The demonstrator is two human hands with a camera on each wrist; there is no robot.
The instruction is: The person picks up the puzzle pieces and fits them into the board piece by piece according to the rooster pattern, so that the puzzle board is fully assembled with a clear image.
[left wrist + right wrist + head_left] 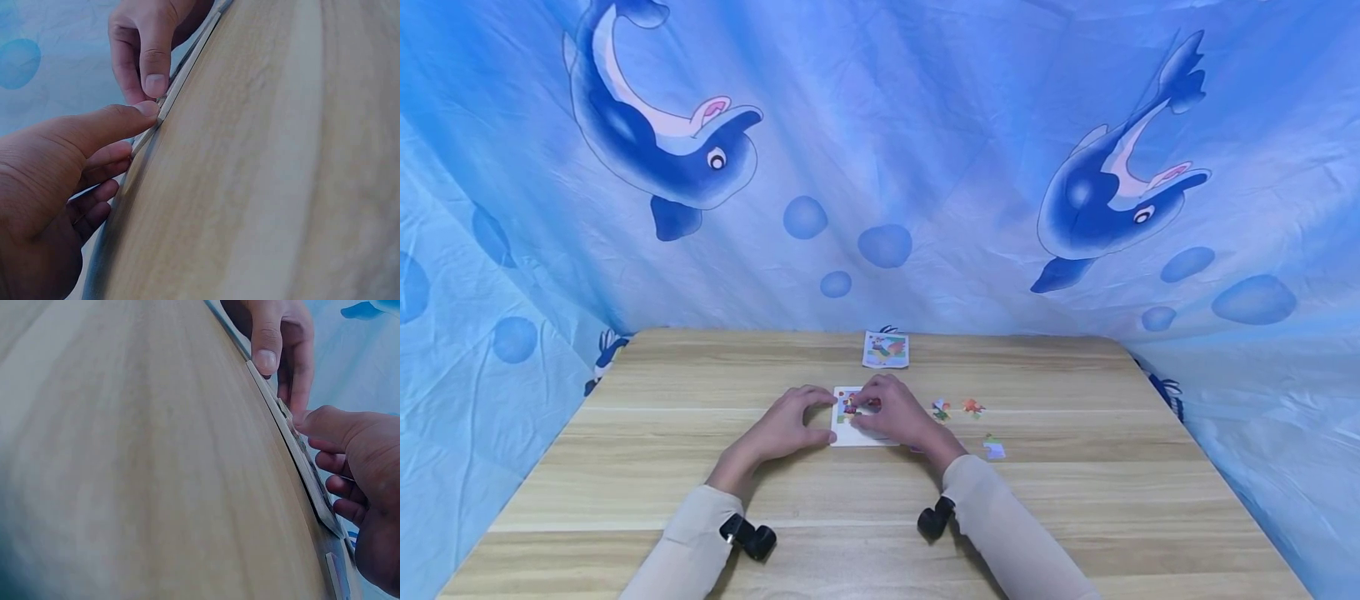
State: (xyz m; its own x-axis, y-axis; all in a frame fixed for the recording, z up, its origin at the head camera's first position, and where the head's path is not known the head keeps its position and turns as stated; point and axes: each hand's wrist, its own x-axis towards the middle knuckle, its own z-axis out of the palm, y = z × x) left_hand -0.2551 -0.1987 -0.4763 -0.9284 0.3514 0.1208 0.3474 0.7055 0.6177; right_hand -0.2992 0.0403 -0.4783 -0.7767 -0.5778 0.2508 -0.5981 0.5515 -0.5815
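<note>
A white puzzle board (848, 437) lies on the table, its upper left part filled with joined coloured pieces. My left hand (790, 423) holds the board's left side, thumb at the near corner and fingertips at the far one. In the left wrist view the left thumb (131, 119) rests right at the board's edge. My right hand (895, 412) is over the board and pinches a puzzle piece (874, 403) with red on it, mostly hidden by the fingers. The right wrist view shows the right fingertips (312, 425) low at the board's top surface.
Right of the board lie loose puzzle pieces: a green and white one (941, 409), an orange one (973, 407) and a lilac one (994, 448). Another lilac piece is partly under the right wrist. A picture card (886, 350) lies behind the board, near the wooden table's (820, 533) far edge.
</note>
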